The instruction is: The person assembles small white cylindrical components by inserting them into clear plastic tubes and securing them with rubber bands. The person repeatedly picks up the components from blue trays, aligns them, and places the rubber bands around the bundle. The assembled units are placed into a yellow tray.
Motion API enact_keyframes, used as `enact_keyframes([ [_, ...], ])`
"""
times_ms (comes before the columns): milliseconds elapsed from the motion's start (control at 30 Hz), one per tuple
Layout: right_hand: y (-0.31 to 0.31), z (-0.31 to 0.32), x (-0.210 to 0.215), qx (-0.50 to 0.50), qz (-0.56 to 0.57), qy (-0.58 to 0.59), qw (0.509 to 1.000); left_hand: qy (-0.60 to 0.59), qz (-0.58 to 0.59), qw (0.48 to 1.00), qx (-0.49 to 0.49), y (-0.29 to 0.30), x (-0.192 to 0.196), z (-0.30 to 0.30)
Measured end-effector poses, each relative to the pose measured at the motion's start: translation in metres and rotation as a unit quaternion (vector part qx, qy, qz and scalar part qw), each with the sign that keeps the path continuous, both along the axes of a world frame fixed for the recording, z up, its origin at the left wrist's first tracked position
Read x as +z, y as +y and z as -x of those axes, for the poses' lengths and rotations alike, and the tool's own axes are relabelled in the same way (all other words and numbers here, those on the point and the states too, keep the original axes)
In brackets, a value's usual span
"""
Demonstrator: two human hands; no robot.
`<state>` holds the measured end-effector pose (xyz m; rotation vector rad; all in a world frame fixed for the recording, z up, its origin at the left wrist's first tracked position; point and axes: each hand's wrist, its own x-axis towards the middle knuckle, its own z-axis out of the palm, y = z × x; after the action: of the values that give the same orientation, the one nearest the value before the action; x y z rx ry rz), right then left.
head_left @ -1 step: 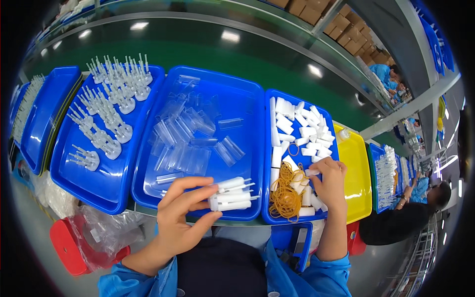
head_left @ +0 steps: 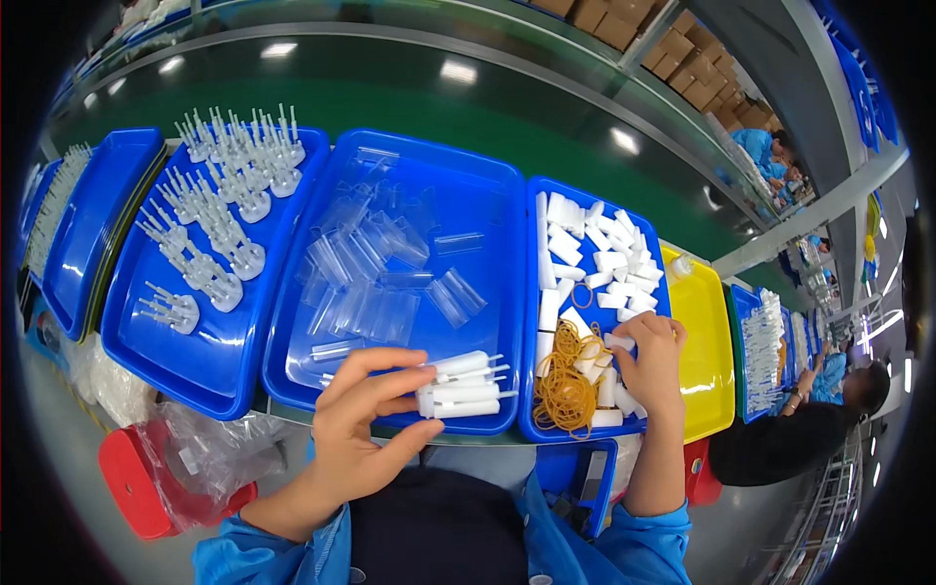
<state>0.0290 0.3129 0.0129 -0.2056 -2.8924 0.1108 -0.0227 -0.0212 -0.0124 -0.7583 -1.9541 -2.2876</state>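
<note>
Head view, looking down from my remote seat: left hand (head_left: 366, 424) is closed around a small bundle of white plastic pieces (head_left: 458, 385), fingers curled over the top and thumb under, holding it just above the near rim of the middle blue tray (head_left: 487, 185). Right hand (head_left: 651, 356) is down in the narrow blue tray (head_left: 534, 292), fingertips pinched on one of the short white tubes (head_left: 595, 263); I can't tell whether it has actually lifted one. Heap of tan rubber bands (head_left: 565, 385) lies just beside that hand, between the two hands. Middle tray holds loose clear plastic sleeves (head_left: 375, 278); the left blue tray (head_left: 224, 366) carries rows of upright white pin holders (head_left: 219, 219). A yellow tray (head_left: 707, 356) sits to the right, more blue trays beyond on both sides. Risk as I judge it: the bundle is unbound and gripped one-handed at the tray edge, so a loosened thumb could let pieces splay or drop off the bench toward the lap; the pins sticking out of the bundle could also snag the bands. Hard to read: how many pieces the bundle holds, what the right fingertips cover, and the crumpled clear bag (head_left: 210, 453) on a red stool (head_left: 132, 478) at lower left. Fisheye bends the far trays; a person in blue (head_left: 829, 375) at the right is partly cut off.
</note>
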Motion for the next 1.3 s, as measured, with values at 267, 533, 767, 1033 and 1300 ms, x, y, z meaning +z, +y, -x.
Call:
enact_keyframes([
  [267, -0.027, -0.006, 0.018, -0.004, 0.319, 0.104, 0.942, 0.016, 0.029, 0.998, -0.058, -0.009, -0.006, 0.000],
  [533, -0.091, -0.003, 0.018, 0.156, 0.536, 0.048, 0.828, 0.003, -0.003, 0.998, -0.070, -0.006, -0.007, 0.000],
  [767, -0.110, -0.005, 0.013, 0.146, 0.631, 0.038, 0.761, 0.010, 0.021, 0.995, -0.100, -0.013, -0.007, 0.001],
  [1033, -0.112, -0.005, 0.022, 0.183, 0.572, 0.050, 0.798, -0.002, 0.035, 0.995, -0.098, -0.016, -0.006, 0.001],
  [1300, -0.116, -0.006, 0.021, 0.130, 0.612, 0.021, 0.780, 0.044, 0.044, 0.997, -0.034, -0.011, -0.009, -0.001],
])
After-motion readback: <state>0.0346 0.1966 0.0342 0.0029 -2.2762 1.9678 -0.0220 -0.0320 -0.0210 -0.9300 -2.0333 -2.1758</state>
